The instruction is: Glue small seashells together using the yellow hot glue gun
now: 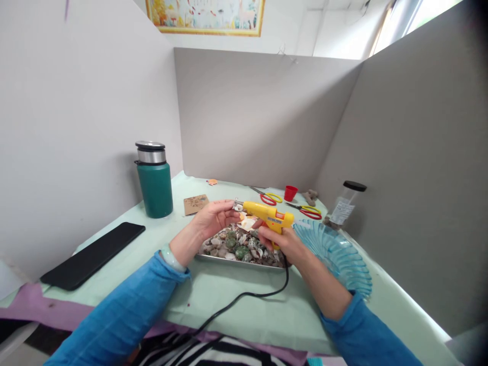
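In my right hand [282, 239] is a yellow hot glue gun [265, 212], gripped by its handle and pointing left. A clear glue stick [303, 223] sticks out of its back end. My left hand [215, 218] pinches a small whitish piece [238, 206], perhaps a shell, right at the gun's metal nozzle. Whether the nozzle touches it I cannot tell. Beneath both hands lies a metal tray [236, 263] heaped with shells [242, 246], some green, some pale. The gun's black cord [244, 295] runs down over the table edge toward my lap.
A green flask [155, 188] and a black flat case [95, 254] stand and lie at left. Right of the tray is a blue glass plate [343, 259], with a lidded clear jar [345, 203] behind. Scissors [269, 197], a red cup [290, 193] and a brown card [195, 204] lie further back.
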`<state>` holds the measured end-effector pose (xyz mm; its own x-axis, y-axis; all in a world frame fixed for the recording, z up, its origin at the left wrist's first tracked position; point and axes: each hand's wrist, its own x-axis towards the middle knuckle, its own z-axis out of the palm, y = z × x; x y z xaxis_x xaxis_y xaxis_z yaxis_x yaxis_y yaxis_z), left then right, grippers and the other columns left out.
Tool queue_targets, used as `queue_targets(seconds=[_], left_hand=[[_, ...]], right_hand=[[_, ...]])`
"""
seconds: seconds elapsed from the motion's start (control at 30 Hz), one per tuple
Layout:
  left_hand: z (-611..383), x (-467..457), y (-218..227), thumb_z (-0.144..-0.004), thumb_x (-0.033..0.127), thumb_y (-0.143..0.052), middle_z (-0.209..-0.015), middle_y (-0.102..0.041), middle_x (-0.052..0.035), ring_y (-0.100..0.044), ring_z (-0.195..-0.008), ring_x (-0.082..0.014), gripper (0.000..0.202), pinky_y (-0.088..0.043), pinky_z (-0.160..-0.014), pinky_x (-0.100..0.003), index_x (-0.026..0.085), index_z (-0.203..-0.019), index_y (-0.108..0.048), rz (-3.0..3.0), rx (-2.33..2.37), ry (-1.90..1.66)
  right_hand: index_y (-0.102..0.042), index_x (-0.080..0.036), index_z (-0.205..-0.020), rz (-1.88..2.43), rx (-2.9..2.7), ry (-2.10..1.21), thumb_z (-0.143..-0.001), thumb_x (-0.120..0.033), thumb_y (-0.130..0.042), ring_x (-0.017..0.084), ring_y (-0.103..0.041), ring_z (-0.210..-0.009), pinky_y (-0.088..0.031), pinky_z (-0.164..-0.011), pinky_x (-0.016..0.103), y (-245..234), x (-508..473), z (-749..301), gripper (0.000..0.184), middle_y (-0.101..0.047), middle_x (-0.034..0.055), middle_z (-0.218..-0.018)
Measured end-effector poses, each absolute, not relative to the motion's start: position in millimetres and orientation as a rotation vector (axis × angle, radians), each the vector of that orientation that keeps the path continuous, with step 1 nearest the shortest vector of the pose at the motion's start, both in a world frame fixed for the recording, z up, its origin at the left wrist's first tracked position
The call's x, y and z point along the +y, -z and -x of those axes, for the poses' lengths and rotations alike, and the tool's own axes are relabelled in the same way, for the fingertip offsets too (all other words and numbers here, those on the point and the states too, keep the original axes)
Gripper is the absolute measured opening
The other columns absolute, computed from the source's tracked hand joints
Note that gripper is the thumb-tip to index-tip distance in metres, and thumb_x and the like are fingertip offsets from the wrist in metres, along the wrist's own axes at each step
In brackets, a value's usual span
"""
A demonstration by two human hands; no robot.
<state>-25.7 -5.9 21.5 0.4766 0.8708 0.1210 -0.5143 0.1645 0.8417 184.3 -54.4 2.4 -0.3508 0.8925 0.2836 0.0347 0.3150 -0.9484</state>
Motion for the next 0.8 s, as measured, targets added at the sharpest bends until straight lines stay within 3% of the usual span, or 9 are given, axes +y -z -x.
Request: queue_targets(seconds=[0.8], left_hand=[[24.6,-5.8,-23.0,-0.074,0.016,-0.068,-0.068,-0.069,-0.0062,-0.067,-0.062,-0.0148,0.009,-0.056,-0.065,-0.026,0.010,-0.079,-0.066,-1.058,0.491,-1.145]], right_hand=[[-0.059,-0.019,-0.088,0.857,-1.644,-1.141,-0.078,-0.044,-0.062,0.008,-0.040,-0.040,-0.030,-0.041,0.023,2.8,-51.3,-184.6,0.028,-0.051,-0.0043,-0.054]])
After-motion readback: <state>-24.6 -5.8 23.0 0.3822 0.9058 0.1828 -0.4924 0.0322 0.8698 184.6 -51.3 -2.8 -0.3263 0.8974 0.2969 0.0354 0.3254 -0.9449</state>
